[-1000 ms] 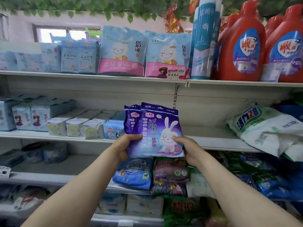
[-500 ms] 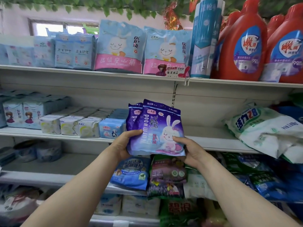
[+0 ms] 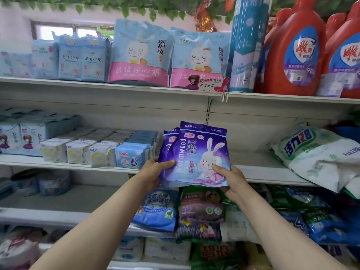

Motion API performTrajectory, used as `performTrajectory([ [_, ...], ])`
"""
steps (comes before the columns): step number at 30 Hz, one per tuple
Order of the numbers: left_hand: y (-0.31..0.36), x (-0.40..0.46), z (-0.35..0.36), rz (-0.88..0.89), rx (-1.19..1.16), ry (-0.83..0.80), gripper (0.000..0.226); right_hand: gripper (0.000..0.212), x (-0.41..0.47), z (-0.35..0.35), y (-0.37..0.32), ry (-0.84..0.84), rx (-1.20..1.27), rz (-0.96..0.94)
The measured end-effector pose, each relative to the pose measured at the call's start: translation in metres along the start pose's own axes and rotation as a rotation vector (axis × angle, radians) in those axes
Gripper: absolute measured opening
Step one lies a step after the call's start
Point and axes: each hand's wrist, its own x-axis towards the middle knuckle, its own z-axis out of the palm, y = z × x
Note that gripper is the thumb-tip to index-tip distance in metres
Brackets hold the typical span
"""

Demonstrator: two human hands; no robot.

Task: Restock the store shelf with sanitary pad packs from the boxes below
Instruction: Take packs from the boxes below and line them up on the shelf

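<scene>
I hold a small stack of purple sanitary pad packs (image 3: 196,152) with a white rabbit and the word Wormwood on the front, upright in front of the middle shelf (image 3: 259,168). My left hand (image 3: 153,171) grips the stack's lower left edge. My right hand (image 3: 230,177) grips its lower right corner. A second purple pack shows behind the front one at the left. The packs hover at the shelf's front edge, right of a row of small blue and white pad packs (image 3: 134,154).
Large light-blue rabbit packs (image 3: 140,53) and red detergent bottles (image 3: 296,49) fill the top shelf. A white and green detergent bag (image 3: 319,158) lies at the right of the middle shelf. Washing powder bags (image 3: 200,211) crowd the lower shelf beneath my hands.
Both hands have carried the purple packs slightly up and forward toward the middle shelf. The grip is the same.
</scene>
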Motion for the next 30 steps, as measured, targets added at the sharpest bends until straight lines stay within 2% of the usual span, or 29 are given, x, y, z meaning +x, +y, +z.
performTrajectory([
  [5,-0.004,0.026,0.001,0.029,0.028,-0.007,0.058,0.041,0.019,0.0,0.008,0.077,-0.096,-0.101],
  [12,0.001,0.073,0.001,0.036,0.059,0.052,0.055,0.02,0.048,0.016,-0.002,0.061,-0.163,-0.046],
  [21,0.006,0.13,-0.002,0.071,0.186,0.183,0.053,0.036,0.096,0.023,0.004,0.132,-0.416,-0.084],
  [28,-0.001,0.159,-0.003,0.146,0.271,0.256,0.037,0.046,0.135,0.026,0.021,0.181,-0.453,-0.056],
  [30,-0.004,0.167,-0.004,0.139,0.281,0.275,0.034,0.056,0.146,0.025,0.027,0.196,-0.453,-0.065],
])
